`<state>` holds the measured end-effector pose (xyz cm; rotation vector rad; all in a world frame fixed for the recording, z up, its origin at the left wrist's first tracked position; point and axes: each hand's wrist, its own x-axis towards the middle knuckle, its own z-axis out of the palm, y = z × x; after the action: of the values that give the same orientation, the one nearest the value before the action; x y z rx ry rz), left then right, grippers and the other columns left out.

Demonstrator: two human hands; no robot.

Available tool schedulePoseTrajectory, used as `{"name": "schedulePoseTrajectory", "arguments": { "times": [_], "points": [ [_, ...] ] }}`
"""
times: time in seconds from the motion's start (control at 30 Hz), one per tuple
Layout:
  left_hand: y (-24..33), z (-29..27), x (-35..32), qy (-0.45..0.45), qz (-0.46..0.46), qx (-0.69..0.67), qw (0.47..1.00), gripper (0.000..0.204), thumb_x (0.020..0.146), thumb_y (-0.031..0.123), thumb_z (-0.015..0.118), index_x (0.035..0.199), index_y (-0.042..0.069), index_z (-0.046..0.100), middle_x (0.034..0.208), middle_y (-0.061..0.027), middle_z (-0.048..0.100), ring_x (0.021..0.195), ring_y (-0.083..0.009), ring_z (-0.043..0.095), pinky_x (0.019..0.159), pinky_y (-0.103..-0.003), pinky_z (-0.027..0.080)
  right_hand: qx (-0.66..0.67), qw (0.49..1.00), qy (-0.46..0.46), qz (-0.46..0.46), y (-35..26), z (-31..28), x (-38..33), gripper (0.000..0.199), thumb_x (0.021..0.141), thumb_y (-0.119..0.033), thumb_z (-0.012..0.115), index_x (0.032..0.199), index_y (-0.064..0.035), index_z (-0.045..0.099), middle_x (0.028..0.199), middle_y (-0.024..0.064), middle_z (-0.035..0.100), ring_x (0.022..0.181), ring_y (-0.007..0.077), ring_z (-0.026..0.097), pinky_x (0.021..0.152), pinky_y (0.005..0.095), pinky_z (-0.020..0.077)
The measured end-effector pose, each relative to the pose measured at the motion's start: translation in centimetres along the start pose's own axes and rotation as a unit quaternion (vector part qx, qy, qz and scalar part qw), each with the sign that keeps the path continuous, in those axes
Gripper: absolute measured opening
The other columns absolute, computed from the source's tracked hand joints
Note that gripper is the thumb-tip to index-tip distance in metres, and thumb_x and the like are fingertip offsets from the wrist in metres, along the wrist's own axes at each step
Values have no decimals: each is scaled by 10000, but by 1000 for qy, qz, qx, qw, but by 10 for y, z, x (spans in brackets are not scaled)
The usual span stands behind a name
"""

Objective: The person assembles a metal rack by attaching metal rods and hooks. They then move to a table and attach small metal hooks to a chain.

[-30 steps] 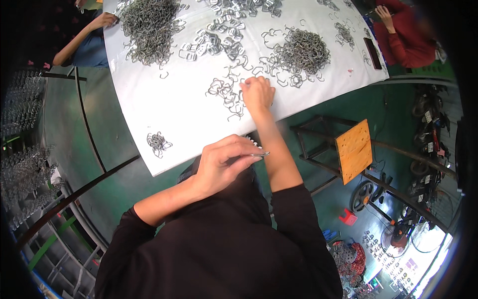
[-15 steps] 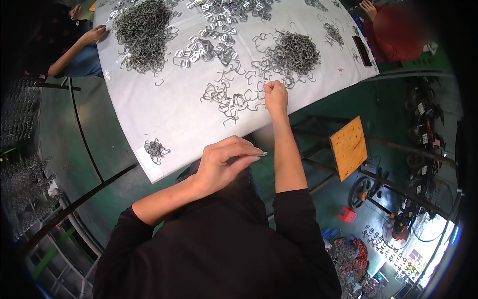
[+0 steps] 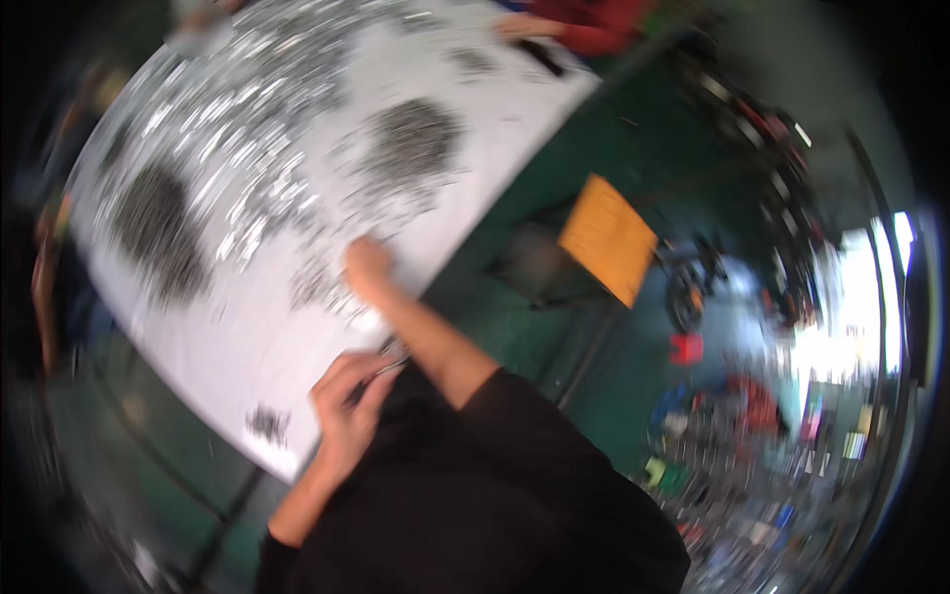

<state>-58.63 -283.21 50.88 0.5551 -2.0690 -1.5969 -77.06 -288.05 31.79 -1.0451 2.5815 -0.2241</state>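
The view is smeared by motion. My left hand [image 3: 344, 404], in front of the near table edge, pinches a small grey metal piece [image 3: 394, 351] between thumb and fingertips; its exact shape is blurred. Over the white-covered table [image 3: 233, 342], my right hand [image 3: 367, 267] is closed beside loose bent wire hooks [image 3: 314, 284]. Whatever its fingers hold, if anything, is hidden. Beyond it lies a heap of dark wire hooks [image 3: 416, 139]. Flat silvery metal buckles [image 3: 257, 188] spread across the table's middle and far side.
A larger dark heap [image 3: 158, 233] lies at the left, a small pile [image 3: 267, 426] near the front corner. A dark phone-like slab [image 3: 542, 56] is by a co-worker's red sleeve [image 3: 599, 25]. An orange-yellow board [image 3: 609, 241] and red stool [image 3: 686, 347] stand right.
The whole view has swung, so table and hands appear farther left and tilted. My left hand keeps its pinch. My right hand stays closed by the loose hooks.
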Motion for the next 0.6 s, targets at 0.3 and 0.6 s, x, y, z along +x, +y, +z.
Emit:
{"name": "schedulePoseTrajectory", "arguments": {
  "times": [0.3,0.6],
  "points": [
    [-10,8,2,-55,23,-57,997,120,845,-48,605,957,-35,646,916,-69,591,770,-105,559,650,-212,464,505,830,227,-72,41,-45,-27,128,841,-100,593,861,7,526,754,140,616,686,263,621,627,366,492],
    [-2,24,6,-154,49,-74,984,119,896,27,594,983,-40,639,869,-59,628,736,-97,570,669,-227,484,583,709,392,-69,22,-183,-260,161,888,1,549,988,-12,424,783,89,602,619,122,585,554,263,475]
  ]
}}
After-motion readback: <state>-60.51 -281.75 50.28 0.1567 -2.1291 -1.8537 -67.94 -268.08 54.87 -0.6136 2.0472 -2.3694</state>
